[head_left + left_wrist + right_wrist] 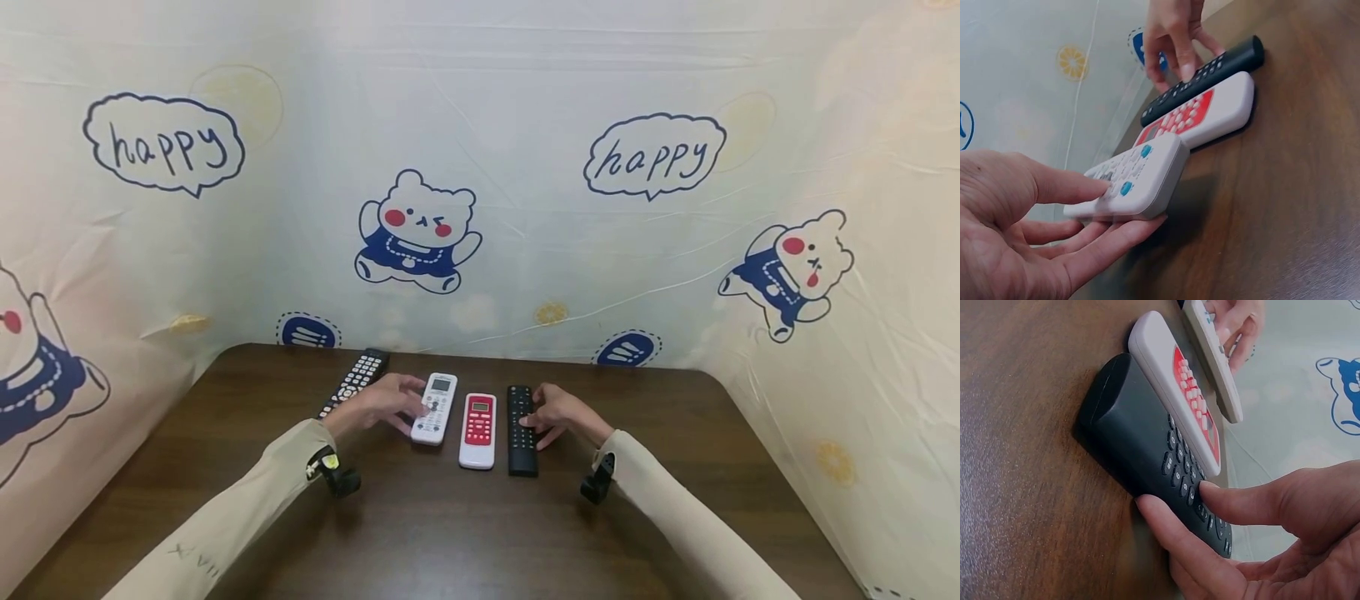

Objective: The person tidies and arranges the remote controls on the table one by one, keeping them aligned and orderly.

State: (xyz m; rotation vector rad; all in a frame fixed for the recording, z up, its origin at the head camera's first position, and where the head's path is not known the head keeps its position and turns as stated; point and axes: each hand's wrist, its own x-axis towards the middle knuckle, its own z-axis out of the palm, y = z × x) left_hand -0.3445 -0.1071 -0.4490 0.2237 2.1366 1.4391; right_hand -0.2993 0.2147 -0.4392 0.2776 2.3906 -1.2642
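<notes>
Sleeves (247,492) are seen nearest, stretched over a brown table (480,542). Beyond, the hands are kept apart: a black remote (517,437) is pinched at its right edge by the right hand (562,412), and a white remote (437,404) is gripped by the left hand (386,400), its near end apparently raised. Between them, a red-and-white remote (477,433) is left unheld. Farther left, a dark remote (367,368) is partly hidden by the left hand. Handling is judged partway: two remotes gripped, neither released, two unheld. Behind, a printed curtain (525,125) is hung.
</notes>
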